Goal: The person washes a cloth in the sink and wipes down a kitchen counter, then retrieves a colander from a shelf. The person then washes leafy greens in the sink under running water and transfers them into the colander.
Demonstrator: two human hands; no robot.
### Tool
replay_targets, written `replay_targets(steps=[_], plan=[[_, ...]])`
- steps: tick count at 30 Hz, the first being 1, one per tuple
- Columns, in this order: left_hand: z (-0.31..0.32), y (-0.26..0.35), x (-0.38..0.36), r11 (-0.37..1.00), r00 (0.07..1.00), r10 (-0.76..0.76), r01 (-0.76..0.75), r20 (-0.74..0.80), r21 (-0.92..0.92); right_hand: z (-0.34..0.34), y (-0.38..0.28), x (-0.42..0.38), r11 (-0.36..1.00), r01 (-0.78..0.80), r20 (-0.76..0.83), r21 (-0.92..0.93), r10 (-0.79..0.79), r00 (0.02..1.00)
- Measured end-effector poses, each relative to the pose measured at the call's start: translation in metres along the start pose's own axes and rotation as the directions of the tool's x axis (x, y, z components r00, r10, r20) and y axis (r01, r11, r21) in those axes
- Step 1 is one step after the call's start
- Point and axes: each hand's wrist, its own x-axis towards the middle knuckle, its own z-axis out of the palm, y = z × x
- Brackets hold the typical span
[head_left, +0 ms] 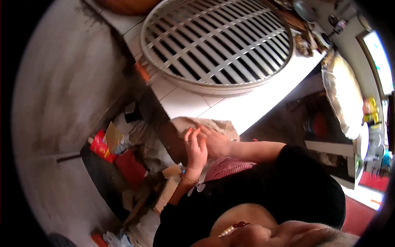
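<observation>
A crumpled light-brown cloth (225, 125) lies over the near corner of the white tiled counter (181, 103). Stretched across that cloth, my right hand (216, 142) has its fingers extended toward the left one. My left hand (196, 150), with a bracelet at its wrist, is raised beside it, its fingers spread and overlapping the right fingertips in this view. Neither hand shows anything gripped in it. Beyond them on the counter sits a large round metal rack with slats (218, 68), its rim a short way from the cloth.
Left of the counter, a floor-level pile holds a red packet (101, 147), cardboard and wrappings. An orange object (142, 73) lies at the counter's left edge. Toward the right stand a large pale round tray (341, 96) and a white shelf unit (329, 147).
</observation>
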Motion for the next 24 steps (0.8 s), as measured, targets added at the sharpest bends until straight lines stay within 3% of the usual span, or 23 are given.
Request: replay_targets(steps=[1, 2, 5, 6, 8, 10, 11, 13, 15, 20, 24], plan=[[0.000, 0.002, -0.001, 0.999, 0.999, -0.022, 0.021, 0.039, 0.029, -0.025, -0.005, -0.004, 0.987, -0.075, 0.071, 0.143, 0.065, 0.995], [0.005, -0.004, -0.002, 1.000, 0.999, -0.013, 0.012, 0.046, 0.026, -0.053, -0.012, -0.015, 0.995, -0.099, 0.007, -0.005, 0.099, 0.995], [0.006, -0.007, 0.018, 0.971, 0.981, 0.044, -0.087, 0.190, 0.223, -0.050, 0.024, -0.015, 0.951, -0.189, -0.251, -0.246, 0.126, 0.960], [0.002, -0.001, 0.030, 0.913, 0.961, 0.080, -0.177, 0.264, 0.367, -0.059, 0.039, -0.018, 0.959, -0.183, -0.289, -0.217, 0.116, 0.950], [0.003, -0.003, 0.046, 0.866, 0.940, 0.115, -0.254, 0.322, 0.431, -0.071, 0.053, -0.021, 0.937, -0.255, -0.280, -0.240, 0.185, 0.942], [0.002, -0.008, 0.057, 0.857, 0.919, 0.171, -0.316, 0.355, 0.406, -0.060, 0.059, -0.018, 0.911, -0.289, -0.286, -0.293, 0.205, 0.936], [0.001, -0.008, 0.061, 0.862, 0.913, 0.162, -0.315, 0.374, 0.396, -0.053, 0.056, -0.023, 0.939, -0.275, -0.412, -0.206, 0.172, 0.895], [0.003, -0.008, 0.062, 0.890, 0.922, 0.165, -0.292, 0.349, 0.349, -0.059, 0.046, -0.035, 0.954, -0.161, -0.331, -0.254, 0.071, 0.941], [0.006, 0.010, 0.057, 0.819, 0.926, 0.162, -0.319, 0.341, 0.477, -0.050, 0.047, -0.046, 0.966, -0.101, -0.348, -0.237, 0.013, 0.938], [0.018, 0.016, 0.057, 0.733, 0.889, 0.037, -0.335, 0.457, 0.592, -0.044, 0.053, -0.054, 0.975, -0.102, -0.369, -0.195, 0.023, 0.929], [0.018, 0.014, 0.055, 0.744, 0.877, 0.030, -0.339, 0.479, 0.575, -0.065, 0.047, -0.068, 0.975, -0.120, -0.240, -0.186, 0.073, 0.968]])
